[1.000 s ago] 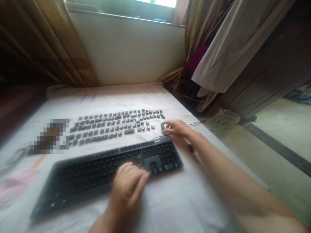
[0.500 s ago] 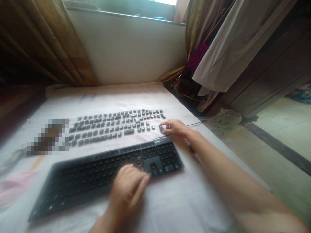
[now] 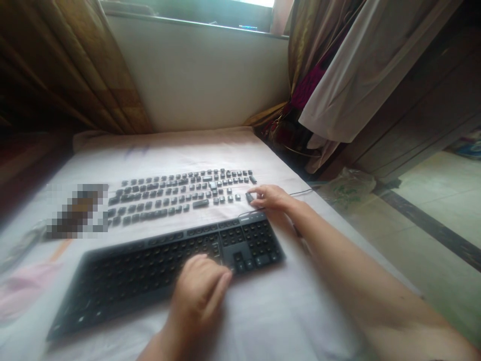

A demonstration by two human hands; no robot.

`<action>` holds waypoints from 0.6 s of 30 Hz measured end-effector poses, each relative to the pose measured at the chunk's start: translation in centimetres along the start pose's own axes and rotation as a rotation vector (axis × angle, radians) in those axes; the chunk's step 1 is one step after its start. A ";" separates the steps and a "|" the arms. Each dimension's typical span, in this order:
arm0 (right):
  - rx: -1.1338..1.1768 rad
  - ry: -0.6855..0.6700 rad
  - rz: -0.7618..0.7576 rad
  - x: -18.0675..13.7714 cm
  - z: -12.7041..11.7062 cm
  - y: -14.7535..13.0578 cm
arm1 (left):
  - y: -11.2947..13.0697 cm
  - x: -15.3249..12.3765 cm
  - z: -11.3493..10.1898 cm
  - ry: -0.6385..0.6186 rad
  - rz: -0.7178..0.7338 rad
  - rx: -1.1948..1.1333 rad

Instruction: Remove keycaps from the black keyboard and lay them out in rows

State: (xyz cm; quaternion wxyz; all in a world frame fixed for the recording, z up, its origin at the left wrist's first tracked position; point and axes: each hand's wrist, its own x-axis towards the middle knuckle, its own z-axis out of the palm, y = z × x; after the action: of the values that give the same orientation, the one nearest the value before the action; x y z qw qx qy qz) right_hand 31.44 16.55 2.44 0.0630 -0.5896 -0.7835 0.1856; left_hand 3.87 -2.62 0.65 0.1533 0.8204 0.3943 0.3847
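A black keyboard point(image 3: 158, 306) lies at a slant on the white cloth, with most of its keycaps off and several still on at the right end. Beyond it, loose black keycaps point(image 3: 171, 201) are laid out in rows. My right hand point(image 3: 271, 197) is at the right end of these rows, thumb and fingers closed on a larger dark keycap point(image 3: 249, 198) that touches the cloth. Over the keyboard's near edge my left hand point(image 3: 201, 288) is curled, knuckles up. Its fingertips are hidden, so whatever they may hold does not show.
A pixelated dark patch point(image 3: 77, 210) lies to the left, with pink cloth point(image 3: 26, 291) nearer me. The keyboard's cable point(image 3: 300, 192) runs off past the right edge. Curtains point(image 3: 71, 65) and hanging white cloth point(image 3: 338, 90) frame the far wall; a plastic bag point(image 3: 345, 185) sits beyond the right edge.
Both hands hold the same pose, and the keycap stays between my right fingers. Only the whole view has shifted very slightly.
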 end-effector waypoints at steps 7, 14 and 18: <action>0.186 0.028 0.048 0.3 0.5 0.3 | -0.1 0.0 0.0 -0.011 -0.002 0.015; 0.613 -0.074 0.097 -0.7 0.1 1.4 | -0.1 0.0 0.0 -0.013 0.004 0.009; 0.795 -0.093 0.122 -1.4 -0.3 2.1 | -0.1 0.0 0.0 -0.014 0.008 0.010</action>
State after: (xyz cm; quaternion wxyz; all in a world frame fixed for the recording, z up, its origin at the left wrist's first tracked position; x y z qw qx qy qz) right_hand 33.84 15.81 2.16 0.2395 -0.5557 -0.6164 0.5039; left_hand 3.86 -2.60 0.57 0.1506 0.8253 0.3919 0.3777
